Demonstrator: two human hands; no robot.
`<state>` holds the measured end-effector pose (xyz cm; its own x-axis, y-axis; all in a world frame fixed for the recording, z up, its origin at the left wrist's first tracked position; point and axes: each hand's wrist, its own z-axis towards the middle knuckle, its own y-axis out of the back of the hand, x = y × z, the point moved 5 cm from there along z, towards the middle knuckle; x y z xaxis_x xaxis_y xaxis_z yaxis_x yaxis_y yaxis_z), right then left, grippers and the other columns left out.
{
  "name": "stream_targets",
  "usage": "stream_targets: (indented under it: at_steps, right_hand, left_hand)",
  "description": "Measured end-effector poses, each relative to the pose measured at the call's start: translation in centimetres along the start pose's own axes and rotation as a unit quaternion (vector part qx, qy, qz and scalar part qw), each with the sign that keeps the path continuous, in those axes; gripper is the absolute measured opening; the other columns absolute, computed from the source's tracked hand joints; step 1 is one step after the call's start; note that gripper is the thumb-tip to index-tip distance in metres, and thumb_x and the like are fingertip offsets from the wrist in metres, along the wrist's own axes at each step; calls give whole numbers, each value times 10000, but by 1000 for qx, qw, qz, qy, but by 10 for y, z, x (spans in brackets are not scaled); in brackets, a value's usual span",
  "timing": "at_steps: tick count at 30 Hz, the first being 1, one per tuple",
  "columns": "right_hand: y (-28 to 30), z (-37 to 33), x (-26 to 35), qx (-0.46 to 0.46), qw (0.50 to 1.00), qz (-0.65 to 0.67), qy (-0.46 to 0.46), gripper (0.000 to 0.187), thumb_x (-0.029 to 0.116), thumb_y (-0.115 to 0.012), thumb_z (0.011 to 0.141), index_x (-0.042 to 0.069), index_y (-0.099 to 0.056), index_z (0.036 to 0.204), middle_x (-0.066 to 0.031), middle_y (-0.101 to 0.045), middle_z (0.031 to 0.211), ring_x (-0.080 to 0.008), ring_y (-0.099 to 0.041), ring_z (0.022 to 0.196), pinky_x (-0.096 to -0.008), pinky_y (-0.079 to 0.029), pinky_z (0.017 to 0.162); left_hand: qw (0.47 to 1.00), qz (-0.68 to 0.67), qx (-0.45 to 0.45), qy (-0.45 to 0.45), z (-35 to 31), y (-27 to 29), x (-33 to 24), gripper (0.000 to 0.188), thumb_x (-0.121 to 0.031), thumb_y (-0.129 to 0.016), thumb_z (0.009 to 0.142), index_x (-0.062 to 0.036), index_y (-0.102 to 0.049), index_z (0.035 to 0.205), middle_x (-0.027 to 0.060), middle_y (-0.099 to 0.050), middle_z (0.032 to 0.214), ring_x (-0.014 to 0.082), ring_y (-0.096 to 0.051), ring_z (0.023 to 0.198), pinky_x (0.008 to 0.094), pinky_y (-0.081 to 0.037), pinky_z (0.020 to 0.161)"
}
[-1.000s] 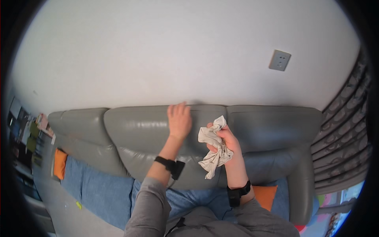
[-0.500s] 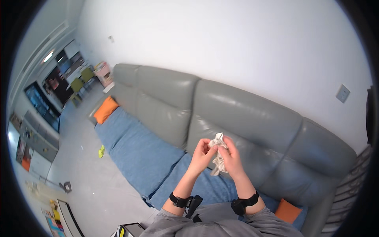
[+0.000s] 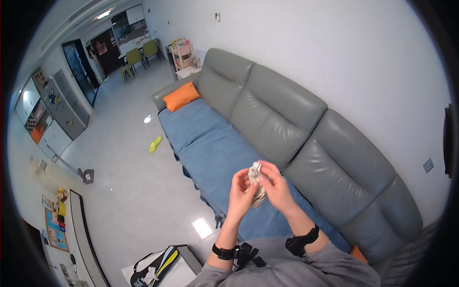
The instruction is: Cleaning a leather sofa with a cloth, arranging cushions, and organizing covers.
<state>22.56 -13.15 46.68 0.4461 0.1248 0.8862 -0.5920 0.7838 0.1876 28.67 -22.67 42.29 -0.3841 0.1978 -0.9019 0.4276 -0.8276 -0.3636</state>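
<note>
Head view — your left hand (image 3: 240, 192) and right hand (image 3: 278, 190) clamp their fingers on a crumpled pale cloth (image 3: 255, 173) — above the blue seat cover (image 3: 215, 150).

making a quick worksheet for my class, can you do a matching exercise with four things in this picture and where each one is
Things:
1. crumpled pale cloth
2. yellow-green slipper
3. larger visible orange cushion
4. black bag with a yellow stripe

Places:
A. at the far end of the grey sofa
B. on a white surface near the lower edge of the view
C. between the left hand and the right hand
D. on the pale floor

Right pairs: 1-C, 2-D, 3-A, 4-B
</note>
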Motion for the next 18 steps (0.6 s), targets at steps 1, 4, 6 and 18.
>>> stream_targets:
  at_steps: [1, 4, 6, 18]
  right_hand:
    - [-8, 9, 14, 18, 998, 47, -30, 290, 26, -454, 869, -45, -494, 1147, -105, -433, 1241, -175, -476, 1089, -277, -405, 889]
    - [-41, 22, 13, 26, 960, 246, -132, 283, 35, -447, 873, -36, -501, 1142, -78, -492, 1177, -149, -501, 1045, -272, -391, 902]
    - [-61, 25, 20, 37, 937, 302, -169, 274, 43, -443, 877, -27, -507, 1135, -65, -520, 1133, -137, -511, 1021, -273, -390, 902]
    - [-137, 33, 1, 106, 855, 439, -257, 220, 99, -396, 913, 2, -494, 1084, -62, -561, 1030, -141, -541, 959, -310, -423, 873]
  left_hand:
    - [1000, 0, -12, 7, -1, 10, -12, 420, -42, -564, 826, 2, -354, 1188, 109, -540, 1038, 127, -545, 912, 256, -460, 766]
    - [998, 55, 1, -9, 0, 32, -59, 460, -44, -573, 818, -10, -373, 1231, 78, -526, 1052, 114, -520, 911, 252, -445, 780]
    - [997, 65, -9, -42, -6, 50, -78, 451, -23, -549, 829, -14, -351, 1234, 97, -525, 1079, 125, -528, 924, 256, -459, 779]
    - [983, 135, -125, 11, -37, 148, -112, 246, -40, -563, 822, -36, -426, 1026, 36, -497, 964, 78, -487, 824, 217, -423, 728]
